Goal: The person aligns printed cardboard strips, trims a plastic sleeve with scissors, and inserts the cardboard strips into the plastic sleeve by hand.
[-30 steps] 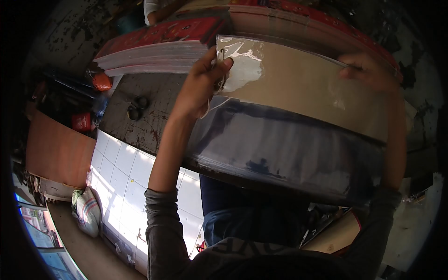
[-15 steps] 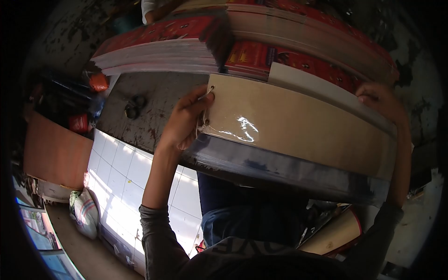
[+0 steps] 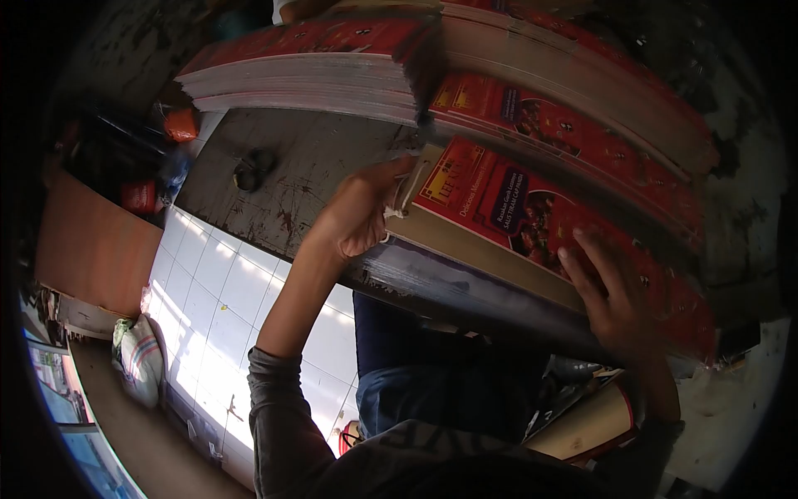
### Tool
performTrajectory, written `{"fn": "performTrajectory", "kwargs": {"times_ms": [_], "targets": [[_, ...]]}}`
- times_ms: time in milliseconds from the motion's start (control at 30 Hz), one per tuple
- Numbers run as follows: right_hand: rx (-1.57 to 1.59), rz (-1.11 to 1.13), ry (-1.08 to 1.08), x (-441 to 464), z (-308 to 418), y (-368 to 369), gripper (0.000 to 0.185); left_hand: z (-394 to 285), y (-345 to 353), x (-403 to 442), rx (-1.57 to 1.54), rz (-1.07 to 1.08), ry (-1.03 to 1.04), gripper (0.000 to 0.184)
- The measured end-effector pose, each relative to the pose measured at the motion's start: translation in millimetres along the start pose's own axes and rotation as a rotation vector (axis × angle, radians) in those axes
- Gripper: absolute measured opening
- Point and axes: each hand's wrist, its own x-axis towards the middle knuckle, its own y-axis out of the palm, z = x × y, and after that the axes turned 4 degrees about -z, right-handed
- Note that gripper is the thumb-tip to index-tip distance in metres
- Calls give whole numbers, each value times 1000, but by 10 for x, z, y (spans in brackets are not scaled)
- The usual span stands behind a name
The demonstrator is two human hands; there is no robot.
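A long red printed sheet (image 3: 490, 195) lies over a tan board (image 3: 470, 241), in front of me. White string (image 3: 407, 190) is looped and knotted at the board's left end. My left hand (image 3: 366, 208) is closed round that end, its fingertips partly hidden behind the string and board edge. With fingers spread, my right hand (image 3: 611, 295) rests on or just over the red sheet, right of its middle; whether it touches cannot be made out. Under the board shows a shiny grey-blue layer (image 3: 449, 270) along the table's front edge.
Tall stacks of red printed sheets (image 3: 307, 79) stand at the back, with a lower pile (image 3: 540, 125) just behind the board. Black scissors (image 3: 252, 170) lie on the worn dark table (image 3: 316, 137). A white sack (image 3: 140, 362) is on the floor. Another person's arm (image 3: 303, 8) shows at the top.
A red sheet now covers most of the bare tan board, and the pale sheet raised behind it is gone. My right hand has come forward and left from the far right, its fingers now spread.
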Motion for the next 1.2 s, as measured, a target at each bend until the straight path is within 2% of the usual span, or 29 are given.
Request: {"fn": "performTrajectory", "kwargs": {"times_ms": [67,100,167,200,300,367,467,767,1200], "targets": [[133,44,-27,-4,23,132,35,7,16,6,-291,247,-22,39],[142,48,-35,-16,14,148,35,-8,76,-24,-295,235,-22,39],[185,20,-124,-30,12,167,39,-74,205,-90,-236,37,-64,38],[188,23,-133,-26,32,160,39,-63,162,-86,-242,29,-61,38],[181,60,-130,-18,84,129,44,24,-40,32,-251,98,-56,38],[167,76,-58,-15,121,128,46,78,-164,75,-236,253,-46,39],[119,104,-48,-14,149,118,47,-40,81,-56,-217,181,-32,42],[113,151,-18,18,196,78,44,-2,77,-36,-168,202,-5,49],[232,146,50,26,207,81,45,12,98,-38,-143,122,-11,40]]}}
